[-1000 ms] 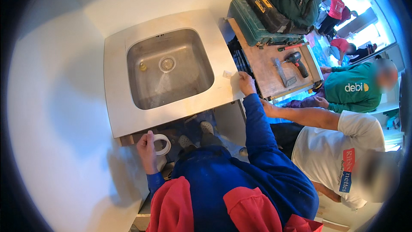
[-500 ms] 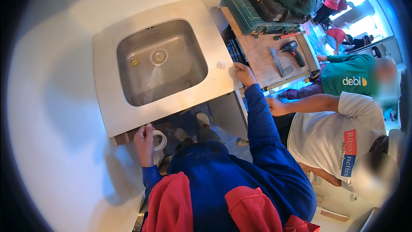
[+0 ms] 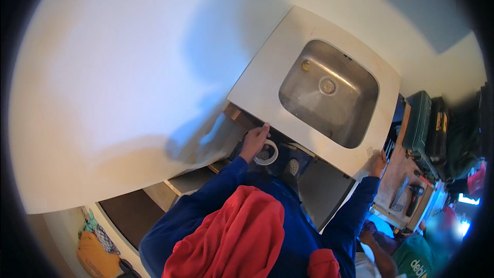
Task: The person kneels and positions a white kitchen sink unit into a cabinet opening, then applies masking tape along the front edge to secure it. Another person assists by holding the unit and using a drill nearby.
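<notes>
A pale countertop point(image 3: 260, 85) with an inset steel sink point(image 3: 329, 108) lies in front of me. At its front edge, near the left corner, is my left hand point(image 3: 253, 144), closed with the thumb up by the edge. A white ring point(image 3: 276, 153), apparently a roll of tape, hangs at its fingers, which partly hide it. My right hand point(image 3: 380, 164) is closed round the countertop's right edge, beside a small pale square piece point(image 3: 371, 152) on the surface. Inside the sink are a round drain point(image 3: 328, 86) and a small yellowish object point(image 3: 306, 65).
Right of the countertop a wooden work surface point(image 3: 387, 195) carries a drill point(image 3: 413, 198), a flat metal tool point(image 3: 399, 194) and a green case point(image 3: 418, 121). A co-worker in green point(image 3: 424, 257) is at the lower right. A white wall point(image 3: 128, 72) borders the left side.
My view has turned left, so the countertop and sink now appear farther right and tilted. Both hands keep about the same places on its edges. More wall and cabinet show at the left.
</notes>
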Demonstrator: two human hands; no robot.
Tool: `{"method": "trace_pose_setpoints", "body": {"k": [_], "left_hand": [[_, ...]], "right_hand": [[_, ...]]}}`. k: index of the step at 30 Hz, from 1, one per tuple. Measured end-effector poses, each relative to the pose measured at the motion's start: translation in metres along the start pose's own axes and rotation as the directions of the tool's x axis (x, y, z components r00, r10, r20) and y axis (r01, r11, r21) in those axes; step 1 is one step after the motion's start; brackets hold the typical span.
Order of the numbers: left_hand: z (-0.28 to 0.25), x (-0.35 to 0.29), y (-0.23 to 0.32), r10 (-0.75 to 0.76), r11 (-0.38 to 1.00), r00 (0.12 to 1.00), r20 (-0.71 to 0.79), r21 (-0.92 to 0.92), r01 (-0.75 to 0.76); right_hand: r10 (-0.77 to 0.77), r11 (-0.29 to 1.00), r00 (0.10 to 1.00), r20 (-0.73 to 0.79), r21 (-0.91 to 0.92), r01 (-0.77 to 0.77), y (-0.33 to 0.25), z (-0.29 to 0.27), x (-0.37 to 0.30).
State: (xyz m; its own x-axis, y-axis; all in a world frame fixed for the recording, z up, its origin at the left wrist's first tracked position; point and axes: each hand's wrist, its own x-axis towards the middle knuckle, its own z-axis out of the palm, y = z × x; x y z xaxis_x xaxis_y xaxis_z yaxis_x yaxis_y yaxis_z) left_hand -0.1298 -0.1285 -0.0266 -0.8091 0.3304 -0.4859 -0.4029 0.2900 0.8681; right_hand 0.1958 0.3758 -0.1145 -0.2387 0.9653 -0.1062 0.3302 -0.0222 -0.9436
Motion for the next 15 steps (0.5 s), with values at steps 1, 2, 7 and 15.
{"method": "trace_pose_setpoints", "body": {"k": [1, 2, 7, 15], "left_hand": [[0.0, 0.0, -0.002, -0.057, 0.998, 0.998, 0.002, -0.032, 0.057], [0.001, 0.002, -0.001, -0.022, 0.999, 1.0, -0.015, -0.028, 0.022], [0.003, 0.012, 0.003, -0.047, 0.998, 0.999, -0.01, -0.037, 0.047], [0.002, 0.021, 0.0, -0.066, 0.997, 0.997, 0.034, -0.025, 0.066]], "right_hand": [[-0.006, 0.998, 1.0, 0.007, 0.063, 0.006, 0.004, -0.002, 0.002], [-0.001, 0.999, 0.999, -0.032, 0.053, 0.003, 0.007, -0.002, 0.006], [0.002, 0.999, 0.999, -0.039, -0.035, -0.003, 0.01, 0.002, 0.016], [-0.075, 0.993, 0.996, 0.045, -0.086, 0.079, 0.0, -0.001, 0.008]]}}
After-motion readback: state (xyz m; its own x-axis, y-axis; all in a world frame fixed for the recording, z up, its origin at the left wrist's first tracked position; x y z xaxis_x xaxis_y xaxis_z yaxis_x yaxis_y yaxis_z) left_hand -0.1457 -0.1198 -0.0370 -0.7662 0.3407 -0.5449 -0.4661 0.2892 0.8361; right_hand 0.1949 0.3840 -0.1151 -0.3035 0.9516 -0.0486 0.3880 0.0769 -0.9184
